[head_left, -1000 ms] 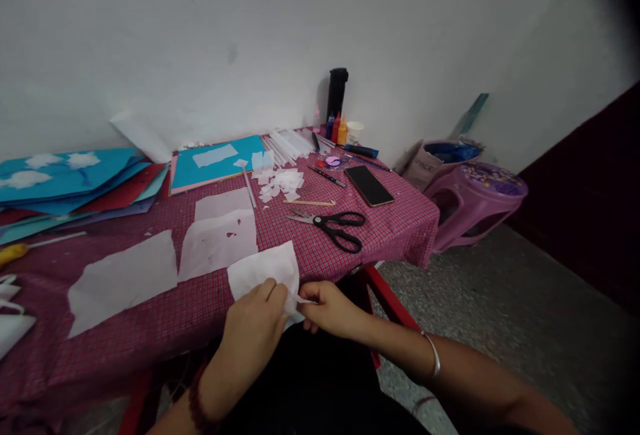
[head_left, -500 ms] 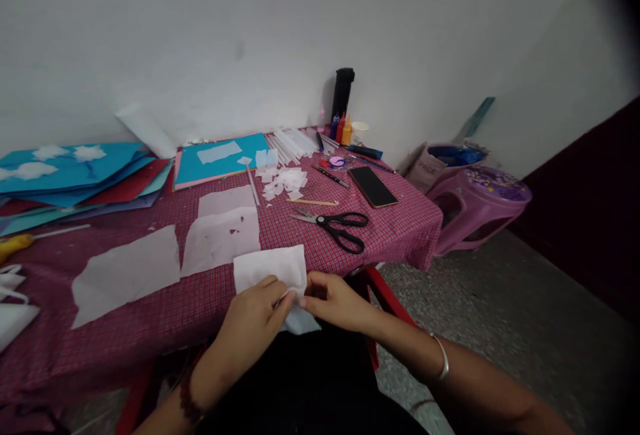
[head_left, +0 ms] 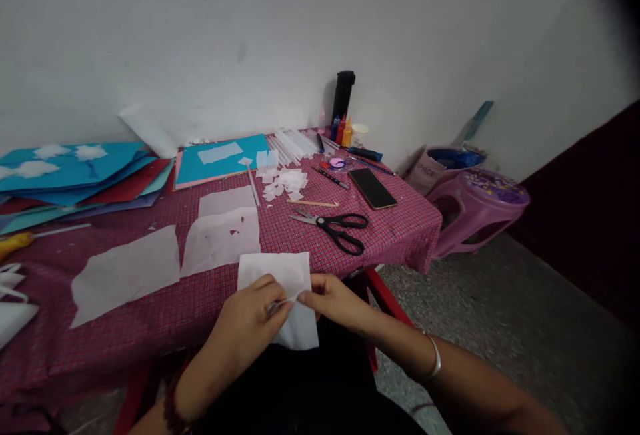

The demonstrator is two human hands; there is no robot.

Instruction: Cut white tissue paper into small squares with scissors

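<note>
A white sheet (head_left: 280, 271) hangs over the table's front edge, between my hands and above my lap. My left hand (head_left: 255, 318) pinches a fold near the middle of the sheet, thumb against the fingers. On the sheet's right edge, my right hand (head_left: 333, 298) is closed, its thumb in front and its fingers partly hidden behind. Just beyond lie open scissors (head_left: 333, 221) with black handles. Thin white sheets (head_left: 133, 271) lie flat to the left, and small white paper pieces (head_left: 285, 183) are scattered farther back.
The checked tablecloth (head_left: 400, 231) carries a phone (head_left: 373, 188), a craft knife (head_left: 331, 177), paint bottles (head_left: 341, 131), a black flask (head_left: 343, 93) and a blue sheet (head_left: 253, 145). Stacked coloured papers (head_left: 75, 178) lie at the left. A pink stool (head_left: 470, 211) stands right of the table.
The white sheet has shifted slightly right and hangs straighter, its lower part spread wider. My left hand's thumb has moved a little on the fold.
</note>
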